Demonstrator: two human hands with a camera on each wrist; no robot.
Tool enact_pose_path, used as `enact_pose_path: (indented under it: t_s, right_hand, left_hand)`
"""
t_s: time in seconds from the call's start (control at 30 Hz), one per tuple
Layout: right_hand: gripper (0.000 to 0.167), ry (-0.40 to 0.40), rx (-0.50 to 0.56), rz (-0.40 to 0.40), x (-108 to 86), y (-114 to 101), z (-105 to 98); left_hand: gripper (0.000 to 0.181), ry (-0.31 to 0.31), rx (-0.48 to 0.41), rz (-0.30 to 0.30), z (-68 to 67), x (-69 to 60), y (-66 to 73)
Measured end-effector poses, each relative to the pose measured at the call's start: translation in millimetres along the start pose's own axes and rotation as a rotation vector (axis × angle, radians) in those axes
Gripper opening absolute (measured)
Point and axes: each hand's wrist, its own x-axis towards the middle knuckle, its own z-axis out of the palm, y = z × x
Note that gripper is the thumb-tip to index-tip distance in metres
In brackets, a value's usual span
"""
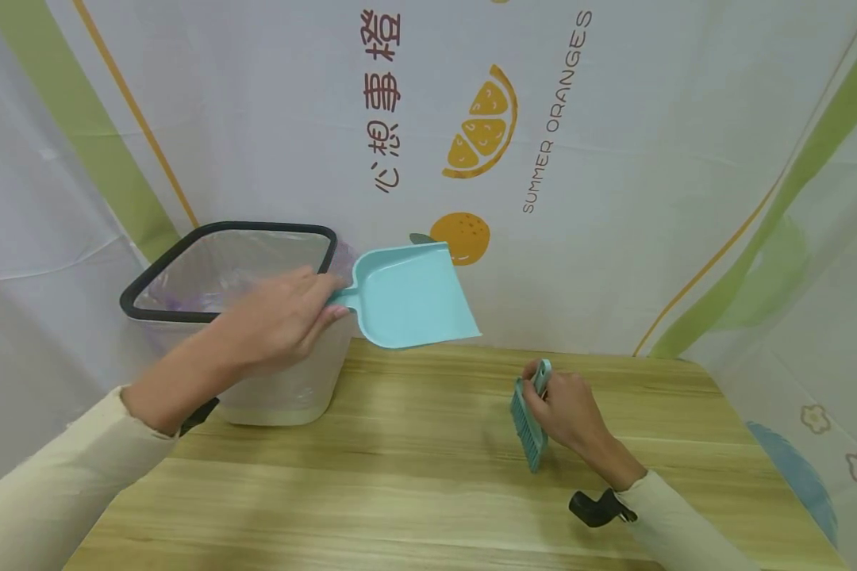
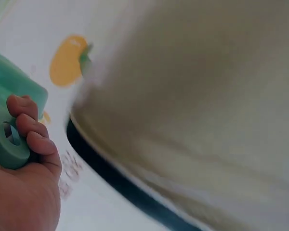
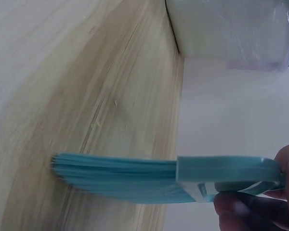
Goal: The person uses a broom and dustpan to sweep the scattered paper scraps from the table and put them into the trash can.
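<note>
My left hand (image 1: 274, 321) grips the handle of a light blue dustpan (image 1: 417, 297), held up in front of the bin's right side. The pan's inside faces me and no debris shows on it. In the left wrist view, fingers curl around the dustpan handle (image 2: 12, 149), which has a hole in its end. Over the table's right half, my right hand (image 1: 571, 408) holds a small teal hand brush (image 1: 532, 432) by its handle. Its bristles (image 3: 115, 175) point down at the table; whether they touch it I cannot tell.
At the left stands a whitish trash bin (image 1: 286, 392) with a black rim (image 1: 271, 226) and a clear plastic liner. Both it and the hands are over a wood-grain table (image 1: 414, 492). A white curtain (image 1: 650, 159) with orange prints hangs behind.
</note>
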Motion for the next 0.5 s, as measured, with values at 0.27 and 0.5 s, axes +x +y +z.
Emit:
enact_pose_path:
  t_s: [0.27, 0.5]
  right_hand:
    - [0.017, 0.001, 0.001, -0.001, -1.1, 1.1, -1.6]
    - [0.017, 0.000, 0.002, 0.002, -1.2, 0.6, -2.1]
  left_hand:
    - [0.033, -0.042, -0.062, 0.089, 40.3, 13.6, 22.2]
    - [0.024, -0.141, -0.145, 0.076, 81.1, 9.8, 37.2]
